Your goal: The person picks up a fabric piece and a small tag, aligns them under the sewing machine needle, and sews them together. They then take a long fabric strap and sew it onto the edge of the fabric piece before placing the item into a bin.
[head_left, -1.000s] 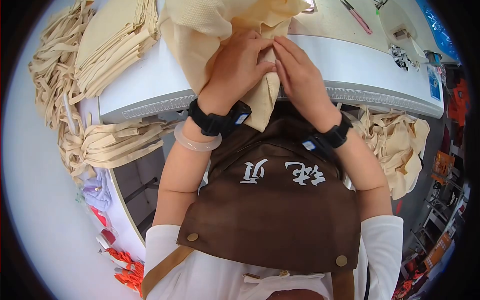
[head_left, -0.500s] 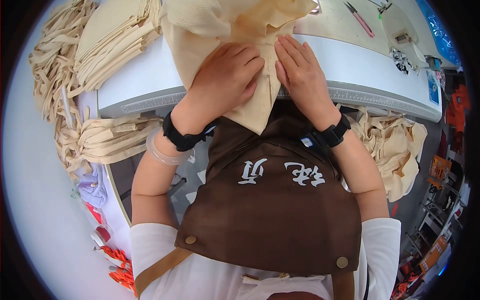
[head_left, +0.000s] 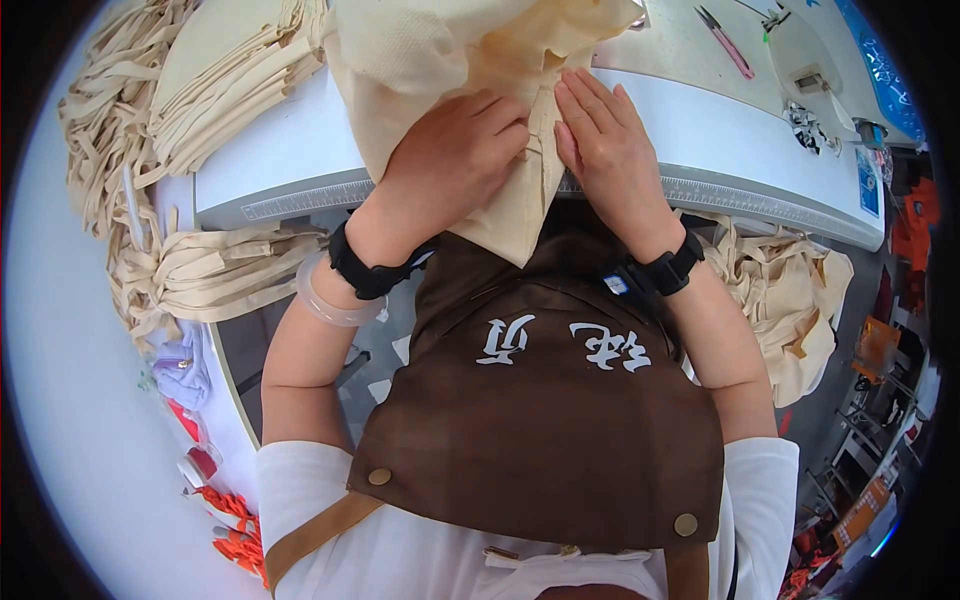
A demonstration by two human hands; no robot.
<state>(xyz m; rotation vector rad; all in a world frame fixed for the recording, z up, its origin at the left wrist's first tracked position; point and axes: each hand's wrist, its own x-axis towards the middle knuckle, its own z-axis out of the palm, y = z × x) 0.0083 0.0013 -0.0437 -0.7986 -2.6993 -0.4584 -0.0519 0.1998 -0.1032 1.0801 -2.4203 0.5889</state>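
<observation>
A cream canvas bag (head_left: pixel 400 60) lies bunched over the front of the white worktable, its pointed corner hanging past the edge above my apron. A seam with a raised fabric edge runs down that corner between my hands. My left hand (head_left: pixel 455 150) is closed on the cloth left of the seam, with curled fingers; the fingertips are partly hidden. On the seam's right side lies my right hand (head_left: pixel 605 140), fingers stretched out and flat against the fabric, thumb tucked close to the seam.
A ruler strip (head_left: pixel 730 195) runs along the table's front edge. Folded cream cloth (head_left: pixel 235 80) and a heap of straps (head_left: pixel 115 110) are at left. Pink-handled snips (head_left: pixel 727 45) lie near a sewing machine (head_left: pixel 805 65) at right. More cream cloth (head_left: pixel 785 300) hangs below the table.
Both hands stay at the seam in nearly the same pose. The bag's upper folds have shifted slightly, and the whole view has moved a little.
</observation>
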